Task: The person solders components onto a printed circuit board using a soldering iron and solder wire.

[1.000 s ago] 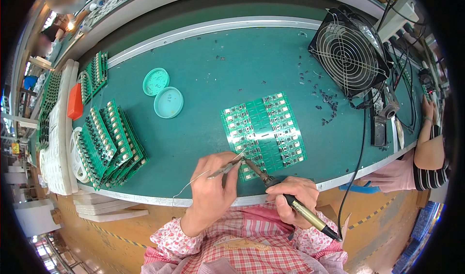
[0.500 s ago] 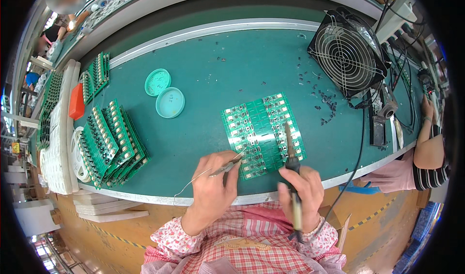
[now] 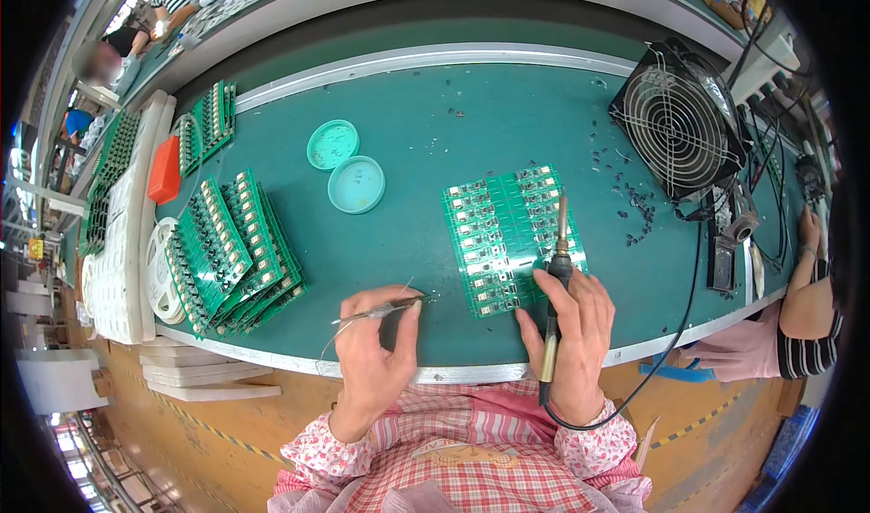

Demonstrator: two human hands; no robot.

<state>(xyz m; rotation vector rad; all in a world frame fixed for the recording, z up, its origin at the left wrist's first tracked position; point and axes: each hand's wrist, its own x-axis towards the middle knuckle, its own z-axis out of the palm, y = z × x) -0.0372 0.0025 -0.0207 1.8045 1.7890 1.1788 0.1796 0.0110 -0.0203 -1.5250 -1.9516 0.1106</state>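
My left hand (image 3: pixel 373 354) is closed on a pair of tweezers (image 3: pixel 391 307), with a thin solder wire (image 3: pixel 323 357) running through the same grip. The tips sit just above the green table, left of the circuit board panel (image 3: pixel 506 259), near a few tiny pale bits (image 3: pixel 435 296). A soldering iron (image 3: pixel 560 261) rests in my right hand (image 3: pixel 580 336), its tip pointing away over the panel's right side. The thumb of that hand is at the panel's near edge; whether it touches cannot be made out. Rows of small components line the panel.
Stacked circuit boards (image 3: pixel 237 255) stand at left, beside an orange-red box (image 3: pixel 164 170). Two turquoise round dishes (image 3: pixel 356 185) lie farther back. A black fan (image 3: pixel 675 123) stands at far right, near scattered black parts (image 3: pixel 641 214). The iron's cord (image 3: pixel 675 336) loops right. Another person's arm (image 3: pixel 797 268) shows at right.
My left hand has drawn the tweezers and wire off the panel, toward the left and down to the table. My right hand has turned, and the iron now points more straight away from me.
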